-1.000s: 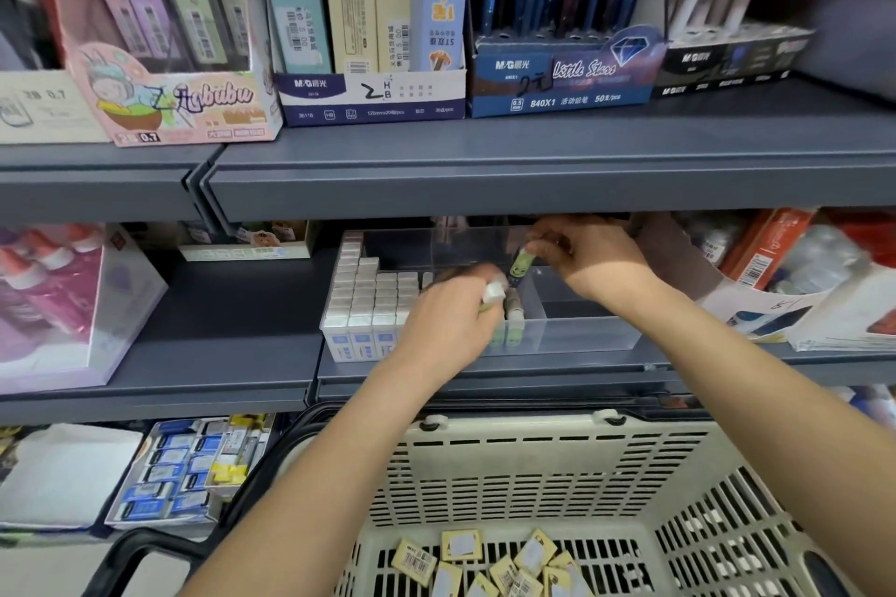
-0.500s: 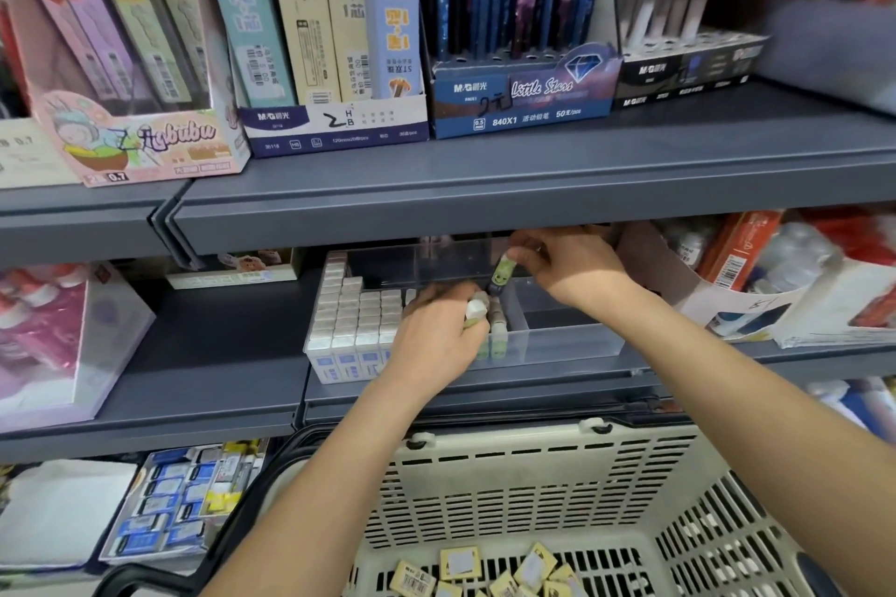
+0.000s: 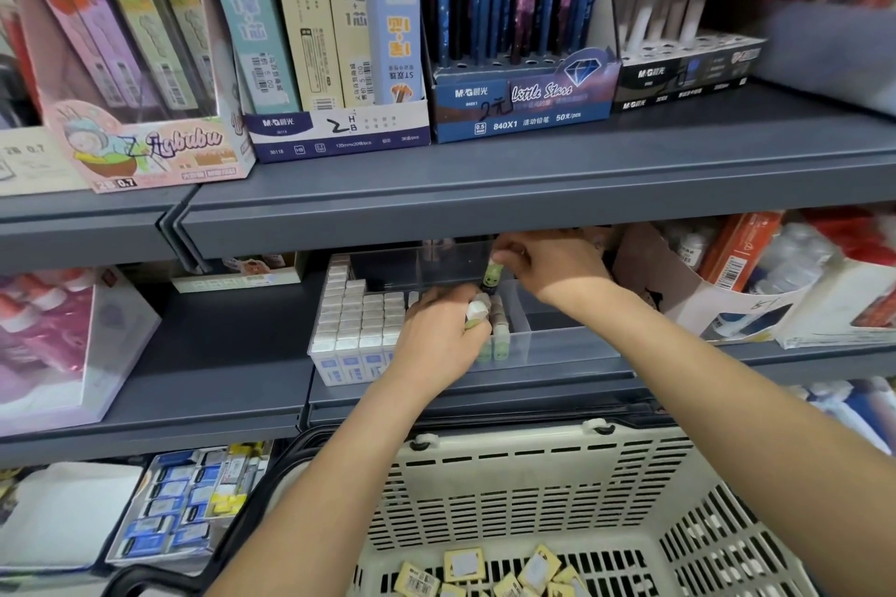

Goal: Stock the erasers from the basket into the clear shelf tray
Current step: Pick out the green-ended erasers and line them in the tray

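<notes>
Beige slotted basket [image 3: 557, 494], yellow erasers [image 3: 465, 565] (white labels), grey shelf [image 3: 485, 213], clear tray [image 3: 557, 349]

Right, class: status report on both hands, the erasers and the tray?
Left hand shut on eraser, over tray. Right hand lowering green eraser. Yellow erasers left in basket.

We note grey metal shelving in three tiers. The upper shelf [image 3: 533, 170] carries upright display boxes of pencils [image 3: 334, 131] and pens [image 3: 523, 107]. The middle shelf [image 3: 203, 354] holds a pink-stocked clear case [image 3: 72, 344] at left. Lighting is even; no wall or floor shows.
</notes>
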